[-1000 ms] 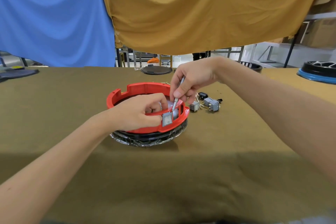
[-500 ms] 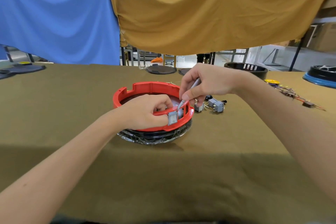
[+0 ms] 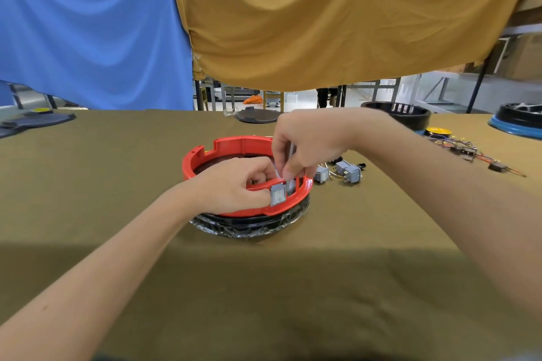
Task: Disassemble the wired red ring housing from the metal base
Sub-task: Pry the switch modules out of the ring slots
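Observation:
The red ring housing point(image 3: 234, 146) sits on a dark base wrapped in clear film point(image 3: 249, 226) in the middle of the table. A grey rocker switch point(image 3: 277, 195) is set in the ring's near wall. My left hand point(image 3: 234, 184) grips the ring's near rim, thumb beside the switch. My right hand point(image 3: 305, 143) holds a thin silver tool point(image 3: 291, 184) upright, its tip down inside the ring just behind the switch. The ring's wiring is hidden by my hands.
Loose grey switches point(image 3: 347, 171) lie just right of the ring. Small wired parts point(image 3: 469, 152) are scattered farther right, near a black tub point(image 3: 410, 114) and a blue-rimmed base point(image 3: 516, 123). A dark lid point(image 3: 256, 116) sits behind; a dark tray point(image 3: 32, 120) far left.
My right hand has turned the silver tool from slanted to upright and moved it closer over the switch. My left hand keeps its grip on the rim.

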The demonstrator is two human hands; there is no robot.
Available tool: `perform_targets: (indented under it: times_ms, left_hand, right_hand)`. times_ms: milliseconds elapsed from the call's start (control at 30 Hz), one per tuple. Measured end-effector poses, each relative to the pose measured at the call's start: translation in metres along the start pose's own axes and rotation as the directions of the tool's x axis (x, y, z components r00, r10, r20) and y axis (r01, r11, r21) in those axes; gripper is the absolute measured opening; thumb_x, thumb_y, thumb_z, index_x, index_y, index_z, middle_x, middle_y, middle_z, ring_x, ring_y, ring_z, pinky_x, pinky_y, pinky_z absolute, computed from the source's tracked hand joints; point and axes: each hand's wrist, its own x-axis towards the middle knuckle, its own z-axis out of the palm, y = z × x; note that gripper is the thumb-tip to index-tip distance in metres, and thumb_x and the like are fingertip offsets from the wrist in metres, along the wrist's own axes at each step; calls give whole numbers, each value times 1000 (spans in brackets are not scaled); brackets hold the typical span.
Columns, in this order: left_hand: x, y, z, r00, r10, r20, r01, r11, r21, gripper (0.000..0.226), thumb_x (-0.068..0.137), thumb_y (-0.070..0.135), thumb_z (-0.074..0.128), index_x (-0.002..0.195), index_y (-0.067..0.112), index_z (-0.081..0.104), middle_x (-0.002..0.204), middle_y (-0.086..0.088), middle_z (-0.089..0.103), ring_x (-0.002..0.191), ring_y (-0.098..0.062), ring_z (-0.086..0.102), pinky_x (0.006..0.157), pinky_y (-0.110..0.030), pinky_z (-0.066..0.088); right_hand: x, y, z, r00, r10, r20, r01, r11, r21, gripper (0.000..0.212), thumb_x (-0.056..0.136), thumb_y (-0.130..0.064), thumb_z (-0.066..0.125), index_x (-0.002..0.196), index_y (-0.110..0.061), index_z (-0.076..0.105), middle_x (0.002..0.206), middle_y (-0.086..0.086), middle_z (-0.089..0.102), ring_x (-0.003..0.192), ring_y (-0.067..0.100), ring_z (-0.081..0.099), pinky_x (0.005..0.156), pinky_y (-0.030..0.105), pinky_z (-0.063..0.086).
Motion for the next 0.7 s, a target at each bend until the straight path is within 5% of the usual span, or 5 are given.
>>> perform_targets:
  times_ms: [267, 433, 600, 700]
  left_hand:
    - [1, -1, 0, 1000, -29, -2, 29, 1000, 11, 42, 71, 64, 49, 95, 31, 58, 63, 13, 57, 55, -5, 45, 59, -35, 42]
    - [2, -3, 0, 1000, -2, 10, 2, 1000, -7, 12, 86, 42, 62, 88, 33, 55, 61, 16, 55, 56, -6, 44, 60, -34, 41]
    - [2, 5, 0, 1000, 1, 7, -1, 1000, -26, 56, 68, 63, 49, 101, 18, 60, 60, 15, 46, 58, -10, 41, 60, -36, 38]
    - [2, 7, 0, 1000, 6, 19, -6, 1000, -30, 58, 72, 59, 52, 105, 12, 60, 62, 11, 47, 58, -14, 42, 59, -36, 39]
  right_hand:
    - [-2, 9, -3, 999, -28, -43, 34, 990, 135, 3, 88, -15, 75, 84, -16, 75, 69, 0, 74, 62, 12, 73, 57, 15, 53]
    - [-3, 8, 1, 997, -34, -66, 40, 995, 94, 6, 89, -18, 73, 83, -20, 73, 69, 1, 75, 62, 10, 73, 56, 13, 53]
    - [-4, 8, 11, 992, -53, -112, 65, 992, 104, 9, 89, -19, 72, 81, -21, 72, 66, 0, 74, 60, 8, 72, 50, 9, 46]
    - [1, 9, 4, 998, -33, -62, 41, 989, 142, 8, 89, -16, 73, 81, -20, 73, 61, 0, 72, 61, 13, 73, 54, 12, 50]
